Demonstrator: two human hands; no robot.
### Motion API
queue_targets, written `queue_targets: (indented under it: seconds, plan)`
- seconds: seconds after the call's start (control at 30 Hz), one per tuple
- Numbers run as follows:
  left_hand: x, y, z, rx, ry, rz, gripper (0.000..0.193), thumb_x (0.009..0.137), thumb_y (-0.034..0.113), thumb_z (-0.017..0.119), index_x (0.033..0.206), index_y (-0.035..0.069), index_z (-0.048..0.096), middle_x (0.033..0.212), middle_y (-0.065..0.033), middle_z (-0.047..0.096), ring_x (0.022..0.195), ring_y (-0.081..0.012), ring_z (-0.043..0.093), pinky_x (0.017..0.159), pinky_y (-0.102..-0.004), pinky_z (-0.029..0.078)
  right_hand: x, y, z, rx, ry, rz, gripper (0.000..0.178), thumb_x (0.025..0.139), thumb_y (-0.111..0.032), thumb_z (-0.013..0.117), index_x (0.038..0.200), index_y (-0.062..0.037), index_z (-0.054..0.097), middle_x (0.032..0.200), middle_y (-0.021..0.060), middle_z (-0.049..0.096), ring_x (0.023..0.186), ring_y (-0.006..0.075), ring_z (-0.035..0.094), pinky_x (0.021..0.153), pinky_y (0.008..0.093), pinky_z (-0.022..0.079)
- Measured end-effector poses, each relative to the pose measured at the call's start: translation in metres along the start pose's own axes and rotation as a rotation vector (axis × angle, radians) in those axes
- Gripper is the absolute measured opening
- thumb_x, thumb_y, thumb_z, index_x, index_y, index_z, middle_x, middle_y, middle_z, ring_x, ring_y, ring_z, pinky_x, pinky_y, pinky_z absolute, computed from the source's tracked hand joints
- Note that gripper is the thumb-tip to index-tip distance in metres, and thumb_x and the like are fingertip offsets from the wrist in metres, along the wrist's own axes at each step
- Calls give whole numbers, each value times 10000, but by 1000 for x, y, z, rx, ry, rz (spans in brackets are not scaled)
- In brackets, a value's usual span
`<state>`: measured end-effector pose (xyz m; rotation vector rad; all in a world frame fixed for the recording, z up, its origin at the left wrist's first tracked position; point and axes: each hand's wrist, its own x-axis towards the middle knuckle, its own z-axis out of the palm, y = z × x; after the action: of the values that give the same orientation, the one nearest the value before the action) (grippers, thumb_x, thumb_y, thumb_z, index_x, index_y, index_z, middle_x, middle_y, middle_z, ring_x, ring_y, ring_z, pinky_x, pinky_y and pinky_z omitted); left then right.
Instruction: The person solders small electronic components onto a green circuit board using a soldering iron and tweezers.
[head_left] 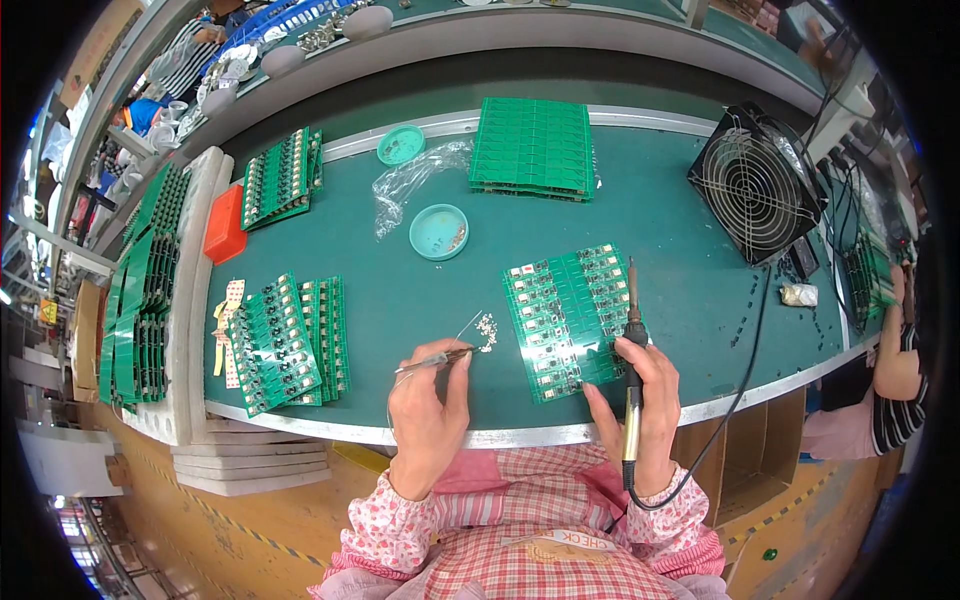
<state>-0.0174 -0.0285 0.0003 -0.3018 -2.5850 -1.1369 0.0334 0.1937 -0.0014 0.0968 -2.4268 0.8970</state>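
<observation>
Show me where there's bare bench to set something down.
Bare: between the fan and the upper board stack; between the lower-left boards and the tiny white parts. Crowded: far left, with stacked boards and the red box; also around the right hand, with its soldering iron and a circuit board.

My left hand [428,410] holds tweezers [437,360] beside a scatter of pale parts [488,333] on the green bench [400,300]. My right hand [653,405] grips a soldering iron [633,340], pointing away from me, along the right edge of a circuit board [562,325]. A black fan [755,185] stands farther right.
</observation>
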Motion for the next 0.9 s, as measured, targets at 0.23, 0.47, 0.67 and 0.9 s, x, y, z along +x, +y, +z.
queue_targets:
  seconds: [0.23,0.47,0.67,0.9]
  plan:
    - [1,0,2,1,1,-7,77,938,15,658,1007,-20,657,977,-94,684,816,-208,663,767,-298,510,0,0,0,11,10,13,618,734,-64,837,1295,-46,577,1105,173,633,1061,384,616,979,485,460]
    - [-2,8,3,-30,10,-14,76,932,-7,659,1007,-19,660,961,-104,689,827,-205,686,761,-294,524,-6,7,0,109,80,32,571,756,-26,813,1275,-16,575,1108,172,649,1016,358,626,895,429,493]
    - [-13,31,16,-144,-80,43,104,895,-28,680,998,-16,684,958,-117,708,856,-231,703,768,-316,537,-8,9,-1,171,131,30,537,775,-3,790,1264,-4,568,1110,174,660,972,349,640,850,413,508]
    - [-15,34,25,-122,-108,64,123,884,-25,684,1005,-5,687,983,-127,710,873,-278,690,776,-339,532,-9,10,-2,192,143,35,512,779,-1,783,1247,3,574,1111,178,662,954,345,648,837,413,510]
